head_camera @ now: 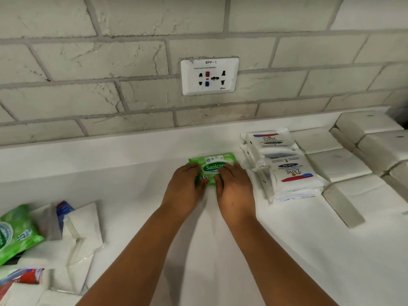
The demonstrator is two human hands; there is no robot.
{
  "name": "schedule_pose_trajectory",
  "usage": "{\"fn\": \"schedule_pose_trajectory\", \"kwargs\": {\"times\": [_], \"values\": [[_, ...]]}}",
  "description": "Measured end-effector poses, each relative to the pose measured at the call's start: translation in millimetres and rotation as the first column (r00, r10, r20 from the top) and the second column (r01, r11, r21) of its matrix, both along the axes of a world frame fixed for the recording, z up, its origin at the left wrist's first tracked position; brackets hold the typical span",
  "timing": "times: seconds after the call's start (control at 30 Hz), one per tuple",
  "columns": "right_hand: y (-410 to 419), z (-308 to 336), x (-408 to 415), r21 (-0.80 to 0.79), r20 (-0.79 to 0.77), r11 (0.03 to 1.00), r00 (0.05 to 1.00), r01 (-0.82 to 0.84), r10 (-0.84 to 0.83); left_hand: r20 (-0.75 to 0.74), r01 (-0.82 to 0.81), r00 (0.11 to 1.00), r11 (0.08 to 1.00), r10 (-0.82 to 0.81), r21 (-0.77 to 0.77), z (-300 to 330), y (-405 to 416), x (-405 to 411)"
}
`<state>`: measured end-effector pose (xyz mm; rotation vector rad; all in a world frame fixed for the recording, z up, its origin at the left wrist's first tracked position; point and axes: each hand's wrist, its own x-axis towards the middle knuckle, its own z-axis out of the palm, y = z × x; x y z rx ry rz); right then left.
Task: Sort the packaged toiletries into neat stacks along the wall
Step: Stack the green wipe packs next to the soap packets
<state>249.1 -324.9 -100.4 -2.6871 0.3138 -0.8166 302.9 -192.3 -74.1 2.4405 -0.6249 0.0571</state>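
Grey-white brick wall (pixel 88 62) fills the whole upper half of the frame, and below it the white counter (pixel 287 250) runs across the lower half. Over on the right edge, plain white blocks (pixel 340 164) sit in rows, stacked up toward the upper right corner. Just left of them, right of centre, the white Dove packs (pixel 287 164) lie in a pile, the top ones facing opposite ways. Lower left corner: a loose heap (pixel 72 235) of white and clear-wrapped packets, with a second green pack (pixel 15 235) lying tilted at the far left edge. Centre top, a white wall socket (pixel 209 76) labelled 8PP-1. And dead centre, the green Sanicare wipes pack (pixel 213 167) lies flat on the counter near the wall, just beside the Dove pile. Left hand (pixel 184 186) is pressed on its left side, fingers curled over the near edge; right hand (pixel 234 188) covers its right side, fingers flat across the label. Both are on the pack, holding it between them.
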Motion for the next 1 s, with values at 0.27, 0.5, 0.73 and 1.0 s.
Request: {"fn": "schedule_pose_trajectory", "kwargs": {"times": [0.27, 0.5, 0.73, 1.0], "values": [[-3.7, -5.0, 12.9, -0.018, 0.046, 0.997, 0.996, 0.075, -0.074, -0.001, -0.008, 1.0, 0.999, 0.008, -0.052, -2.6, -13.7, 7.2], [-6.3, -7.1, 13.3, 0.015, -0.001, 0.996, 0.996, 0.088, -0.088, -0.053, -0.003, 0.999, 0.999, 0.0, -0.054, -1.8, -17.5, 5.8], [-2.5, 6.8, 0.1, 0.016, -0.019, 1.0, 1.0, -0.023, 0.023, -0.04, -0.054, 0.998, 0.997, 0.052, -0.056, 14.9, 17.6, -13.6], [76.2, 33.9, -9.3, 0.115, -0.02, 0.974, 0.98, -0.195, 0.198, -0.025, -0.269, 0.963, 0.963, 0.268, -0.004, 33.1, 125.7, -38.5]]}}
